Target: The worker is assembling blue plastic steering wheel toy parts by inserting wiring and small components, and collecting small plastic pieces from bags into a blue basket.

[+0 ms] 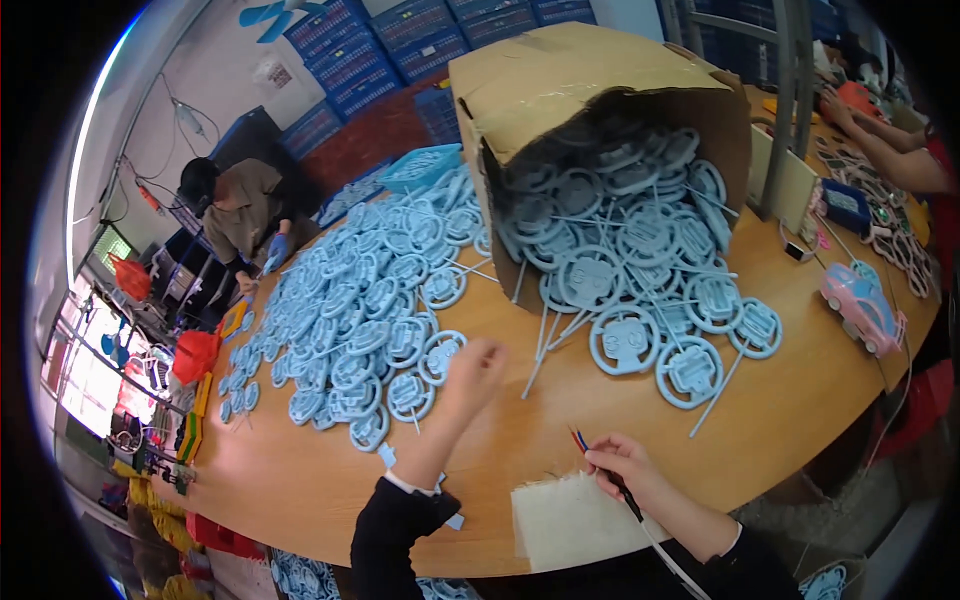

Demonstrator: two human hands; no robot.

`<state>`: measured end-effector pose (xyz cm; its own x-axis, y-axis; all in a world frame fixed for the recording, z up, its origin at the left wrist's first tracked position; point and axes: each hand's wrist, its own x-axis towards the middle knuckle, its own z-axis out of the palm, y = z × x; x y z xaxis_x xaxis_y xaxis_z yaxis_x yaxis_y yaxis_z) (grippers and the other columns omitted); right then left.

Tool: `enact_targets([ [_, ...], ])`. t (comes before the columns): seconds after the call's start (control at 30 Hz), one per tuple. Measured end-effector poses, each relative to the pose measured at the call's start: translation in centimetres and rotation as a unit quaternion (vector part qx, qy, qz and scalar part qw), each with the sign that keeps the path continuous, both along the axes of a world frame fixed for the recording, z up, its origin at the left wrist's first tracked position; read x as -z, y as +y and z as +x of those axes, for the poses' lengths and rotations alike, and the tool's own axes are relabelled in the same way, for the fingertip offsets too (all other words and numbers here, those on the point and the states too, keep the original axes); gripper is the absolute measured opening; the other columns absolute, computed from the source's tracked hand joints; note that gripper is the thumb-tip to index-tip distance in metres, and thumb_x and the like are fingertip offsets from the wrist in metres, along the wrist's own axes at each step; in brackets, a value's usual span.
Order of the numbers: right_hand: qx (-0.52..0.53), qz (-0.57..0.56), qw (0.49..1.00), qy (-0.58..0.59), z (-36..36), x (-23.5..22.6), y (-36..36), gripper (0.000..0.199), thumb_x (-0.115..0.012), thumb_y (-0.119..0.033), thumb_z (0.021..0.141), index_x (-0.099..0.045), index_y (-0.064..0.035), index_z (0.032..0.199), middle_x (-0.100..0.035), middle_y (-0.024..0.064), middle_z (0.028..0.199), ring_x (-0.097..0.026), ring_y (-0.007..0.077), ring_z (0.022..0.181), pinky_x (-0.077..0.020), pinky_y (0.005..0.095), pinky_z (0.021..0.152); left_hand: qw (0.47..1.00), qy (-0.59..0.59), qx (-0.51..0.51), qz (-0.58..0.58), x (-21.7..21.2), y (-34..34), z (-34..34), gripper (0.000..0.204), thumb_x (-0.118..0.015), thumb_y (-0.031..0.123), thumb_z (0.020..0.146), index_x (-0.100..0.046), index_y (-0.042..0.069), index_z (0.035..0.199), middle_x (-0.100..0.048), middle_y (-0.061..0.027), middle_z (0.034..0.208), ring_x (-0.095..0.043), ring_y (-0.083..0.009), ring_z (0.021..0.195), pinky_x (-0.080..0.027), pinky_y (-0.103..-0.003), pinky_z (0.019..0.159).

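My right hand (622,464) pinches a cable (628,497) whose dark sheath ends in thin coloured wires (579,438), red and blue among them. A paler length of the cable runs down past my wrist to the lower edge. My left hand (474,372) is raised over the table with its fingers curled; whatever they may hold is hidden. Just left of it lies a light-blue toy steering wheel (440,358), at the edge of a large heap of such wheels (370,290). Under my right hand lies a pale square sheet (565,525).
A cardboard box (590,60) on its side spills more blue wheels (625,340) onto the wooden table (500,430). At the right stands a pink and blue toy car (860,308). One co-worker (245,210) is at the far left; another's arms (885,140) reach in at the far right.
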<state>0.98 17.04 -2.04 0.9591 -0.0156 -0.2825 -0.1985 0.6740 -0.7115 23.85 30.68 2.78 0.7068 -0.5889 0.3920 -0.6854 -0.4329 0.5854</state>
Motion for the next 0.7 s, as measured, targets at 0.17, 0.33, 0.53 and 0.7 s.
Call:
enact_targets([
  [0.17, 0.08, 0.056, 0.994, -0.047, -0.4, -0.3, -1.1, 0.014, -0.053, -0.007, 0.08, -0.047, -0.0027, 0.092, -0.054, 0.0096, 0.072, -0.042, 0.0119, 0.037, -0.0288, 0.022, 0.031, 0.992, -0.088, 0.081, -0.044, 1.1, -11.1, -1.6, 0.031, -0.06, 0.014, 0.077, -0.05, 0.002, 0.104, -0.052, -0.0186, 0.102, -0.052, -0.0332, 0.093, -0.044, -0.037, 0.077],
  [0.33, 0.138, 0.092, 0.985, -0.057, -0.5, 0.0, -0.6, 0.015, -0.051, -0.006, 0.08, -0.046, -0.0023, 0.093, -0.052, 0.0098, 0.072, -0.041, 0.0134, 0.037, -0.0287, 0.0232, 0.03, 0.974, -0.225, -0.001, -0.016, 2.1, -16.9, 3.9, 0.05, -0.062, 0.017, 0.074, -0.044, 0.004, 0.118, -0.044, -0.018, 0.12, -0.043, -0.0384, 0.107, -0.037, -0.039, 0.089],
  [0.53, 0.151, 0.092, 0.982, -0.072, -0.5, -0.1, -0.8, 0.013, -0.051, -0.007, 0.08, -0.046, -0.0034, 0.092, -0.053, 0.0093, 0.072, -0.042, 0.0133, 0.037, -0.0295, 0.0232, 0.03, 0.985, -0.095, 0.112, 0.092, 1.3, -14.3, 4.1, 0.033, -0.06, 0.013, 0.074, -0.055, 0.002, 0.106, -0.054, -0.0179, 0.105, -0.05, -0.0362, 0.097, -0.041, -0.037, 0.082],
  [0.7, 0.143, 0.082, 0.984, -0.063, -0.5, -0.6, -1.0, 0.013, -0.051, -0.009, 0.081, -0.045, -0.0041, 0.091, -0.053, 0.0085, 0.072, -0.042, 0.0124, 0.038, -0.0297, 0.0229, 0.031, 0.994, -0.021, 0.092, 0.054, 1.5, -7.4, 0.2, 0.016, -0.055, 0.007, 0.076, -0.061, 0.001, 0.09, -0.057, -0.0176, 0.09, -0.054, -0.0365, 0.084, -0.044, -0.039, 0.074],
])
